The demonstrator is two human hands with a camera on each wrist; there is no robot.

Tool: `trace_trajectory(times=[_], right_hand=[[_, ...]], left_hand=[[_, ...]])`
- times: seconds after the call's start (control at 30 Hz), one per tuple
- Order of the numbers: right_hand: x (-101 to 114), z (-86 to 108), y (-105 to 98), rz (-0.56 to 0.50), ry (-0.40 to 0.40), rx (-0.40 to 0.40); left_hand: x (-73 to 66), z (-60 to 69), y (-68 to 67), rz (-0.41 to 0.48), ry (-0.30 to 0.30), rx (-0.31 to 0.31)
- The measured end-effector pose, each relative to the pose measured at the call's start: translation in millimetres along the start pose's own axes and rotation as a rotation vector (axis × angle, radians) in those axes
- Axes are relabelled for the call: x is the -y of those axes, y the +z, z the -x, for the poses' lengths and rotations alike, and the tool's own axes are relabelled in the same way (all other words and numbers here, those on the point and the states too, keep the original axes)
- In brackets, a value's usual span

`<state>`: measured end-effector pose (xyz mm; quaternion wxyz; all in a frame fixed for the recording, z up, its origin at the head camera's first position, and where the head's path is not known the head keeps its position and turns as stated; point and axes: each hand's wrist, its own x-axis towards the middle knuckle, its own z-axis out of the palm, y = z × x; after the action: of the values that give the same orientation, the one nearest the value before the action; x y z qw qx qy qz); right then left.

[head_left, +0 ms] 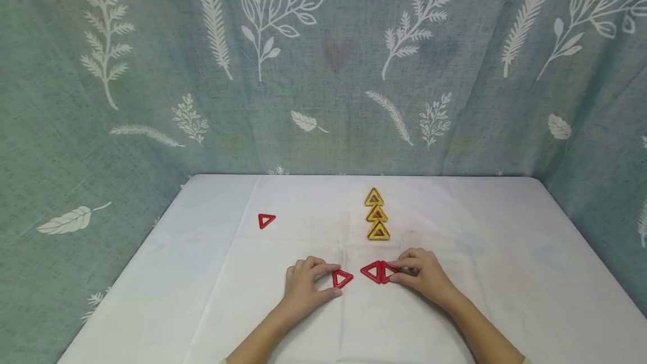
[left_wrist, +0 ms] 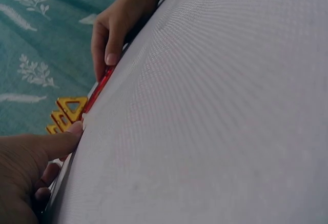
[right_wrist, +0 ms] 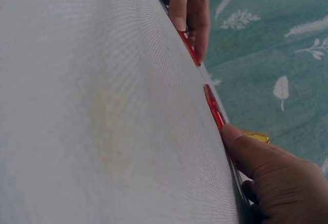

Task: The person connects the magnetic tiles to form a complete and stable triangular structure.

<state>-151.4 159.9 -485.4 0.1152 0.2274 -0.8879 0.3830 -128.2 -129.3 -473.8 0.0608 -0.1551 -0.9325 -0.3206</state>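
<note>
My left hand (head_left: pixel 307 282) has thumb and fingers at two corners of a hollow red triangle tile (head_left: pixel 349 278), whose free point faces right. Across a small gap, two red triangle tiles lie edge to edge as a diamond. The left tile (head_left: pixel 366 271) of this pair points toward my left hand. My right hand (head_left: pixel 424 275) pinches the right tile (head_left: pixel 384 272), partly covering it. Seen from the left wrist, the left thumb (left_wrist: pixel 64 143) hides most of its tile. In the right wrist view, the red pair (right_wrist: pixel 214 106) shows edge-on beside my right thumb.
Beyond the hands, three yellow triangle tiles (head_left: pixel 378 236) form an upright-pointing column on the white tablecloth (head_left: pixel 151 296). A lone red triangle tile (head_left: pixel 260 221) lies farther back at left. A leaf-patterned green curtain (head_left: pixel 333 100) hangs behind the table.
</note>
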Motion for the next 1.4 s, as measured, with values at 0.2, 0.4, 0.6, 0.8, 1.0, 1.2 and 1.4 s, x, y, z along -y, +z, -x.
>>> trace_trajectory(times=[0.2,0.4,0.6,0.8,1.0,1.2,1.4], right_hand=[[-3,-0.4,1,-0.002,-0.030,-0.009],[-4,0.0,1,0.001,-0.024,-0.010],[-3,0.2,1,0.008,-0.008,-0.004],[-2,0.2,1,0.016,-0.016,-0.009],[-2,-0.3,1,0.024,-0.031,-0.021],[-3,-0.1,2,0.022,-0.013,-0.013],[-2,-0.4,1,0.021,-0.001,-0.006]], left_hand=[[-2.6,-2.9,3.7,-0.015,-0.042,0.003],[-4.6,-2.7,4.6,-0.020,-0.043,-0.010],[-10.1,-3.9,6.3,-0.041,-0.004,-0.010],[-15.1,-6.5,9.7,-0.033,0.024,0.018],[-17.4,-11.4,13.0,-0.002,0.039,0.077],[-22.9,-14.5,16.0,-0.008,0.061,0.091],[-27.6,-15.6,17.8,-0.008,0.050,0.101]])
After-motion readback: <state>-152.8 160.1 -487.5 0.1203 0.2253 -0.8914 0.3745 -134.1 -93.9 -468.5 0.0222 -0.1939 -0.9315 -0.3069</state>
